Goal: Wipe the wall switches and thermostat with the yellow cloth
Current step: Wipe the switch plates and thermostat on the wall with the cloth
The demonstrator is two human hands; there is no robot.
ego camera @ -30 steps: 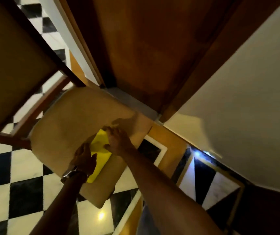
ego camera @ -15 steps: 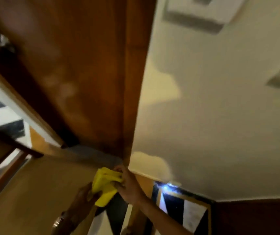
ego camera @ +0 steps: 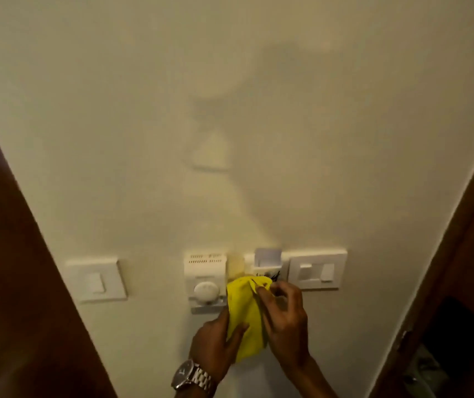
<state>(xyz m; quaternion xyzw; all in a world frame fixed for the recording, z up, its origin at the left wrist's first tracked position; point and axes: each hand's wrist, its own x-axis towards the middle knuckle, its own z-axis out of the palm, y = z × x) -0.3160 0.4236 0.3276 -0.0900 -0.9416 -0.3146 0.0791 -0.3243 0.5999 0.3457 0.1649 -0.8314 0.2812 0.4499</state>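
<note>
The yellow cloth (ego camera: 246,314) is bunched between both my hands, just below the row of wall fittings. My left hand (ego camera: 215,344), with a metal watch on its wrist, grips its lower left side. My right hand (ego camera: 286,326) pinches its upper right edge. On the cream wall sit a white single switch (ego camera: 95,280) at the left, a white thermostat (ego camera: 205,275) with a round dial in the middle, a card-holder plate (ego camera: 267,261) beside it, and a double switch (ego camera: 316,271) at the right. The cloth's top touches the area under the card holder.
Dark wooden door frames run along the left (ego camera: 14,282) and right (ego camera: 460,254) sides of the wall strip. A dim opening with some objects shows at the bottom right (ego camera: 445,354). Shadows of my hands fall on the wall above.
The view swung up from the chair and the chequered floor to the wall. Both hands carried the yellow cloth up to the switches and thermostat.
</note>
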